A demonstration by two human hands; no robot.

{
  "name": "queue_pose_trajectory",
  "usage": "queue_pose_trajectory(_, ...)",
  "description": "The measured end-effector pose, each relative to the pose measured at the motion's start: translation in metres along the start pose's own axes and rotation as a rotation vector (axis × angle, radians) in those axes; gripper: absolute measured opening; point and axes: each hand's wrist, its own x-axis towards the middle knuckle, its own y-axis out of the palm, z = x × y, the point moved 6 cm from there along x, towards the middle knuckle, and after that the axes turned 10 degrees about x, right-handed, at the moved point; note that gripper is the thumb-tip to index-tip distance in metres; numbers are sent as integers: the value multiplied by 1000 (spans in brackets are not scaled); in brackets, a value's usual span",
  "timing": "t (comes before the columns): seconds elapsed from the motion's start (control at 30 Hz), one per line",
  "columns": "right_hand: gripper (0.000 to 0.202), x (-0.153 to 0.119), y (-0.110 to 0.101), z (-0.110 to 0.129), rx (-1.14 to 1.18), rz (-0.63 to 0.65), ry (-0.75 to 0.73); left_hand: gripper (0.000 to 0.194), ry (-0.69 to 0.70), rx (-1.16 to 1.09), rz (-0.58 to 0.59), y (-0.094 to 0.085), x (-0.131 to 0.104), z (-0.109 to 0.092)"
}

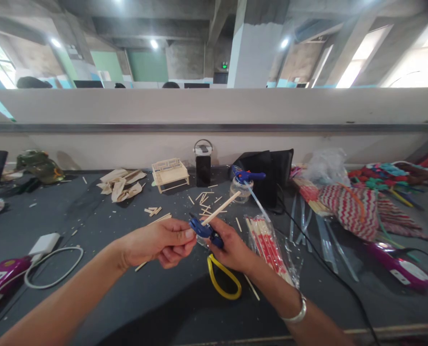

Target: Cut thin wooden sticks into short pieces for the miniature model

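Both my hands meet over the middle of the dark table. My left hand [176, 241] pinches the near end of a pale wooden stick [221, 208], which slants up to the right. Closed around a blue cutting tool [206, 231] is my right hand [230, 244], and the tool's head lies against the stick. A yellow loop [224, 283] hangs or lies just below the tool. Short cut stick pieces [205, 198] are scattered beyond my hands. Behind them stands a small wooden bench model [169, 174].
A blue glue gun [248, 175] rests on a glass jar [240, 192]. Bagged sticks [270, 245] lie right of my right forearm, near a black cable. A phone [203, 171] stands at the back. Power strips [6, 281] and a white cable lie left; knitted cloth [354, 211] lies right.
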Motion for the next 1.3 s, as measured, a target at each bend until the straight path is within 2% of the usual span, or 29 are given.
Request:
queue_pose_trajectory(0.2, 28, -2, 1, -4, -21, -54, 14, 34, 2, 44, -30, 2, 0, 1)
queue_pose_trajectory(0.33, 18, -3, 8, -11, -23, -36, 74, 34, -1, 15, -52, -2, 2, 10)
queue_pose_trajectory(0.53, 2, -3, 17, -27, -90, -22, 161, 34, 14, -50, -90, -17, 11, 30)
queue_pose_trajectory(0.7, 9, 4, 19, -45, -124, -45, 271, 34, 3, -111, -125, -35, 26, 34)
queue_pose_trajectory(0.83, 14, 11, 14, -54, -133, 12, 463, 31, -36, -173, -154, -47, 37, 31)
queue_pose_trajectory(0.97, 10, 9, 9, -50, -119, 136, 664, 29, -92, -272, -128, -47, 45, 40)
queue_pose_trajectory(1.17, 20, -29, 19, -45, -15, 228, 1105, 29, -247, -383, -120, -28, 47, 78)
queue_pose_trajectory(1.3, 16, -47, 29, -34, 177, 226, 1247, 28, -318, -414, -121, -15, 43, 92)
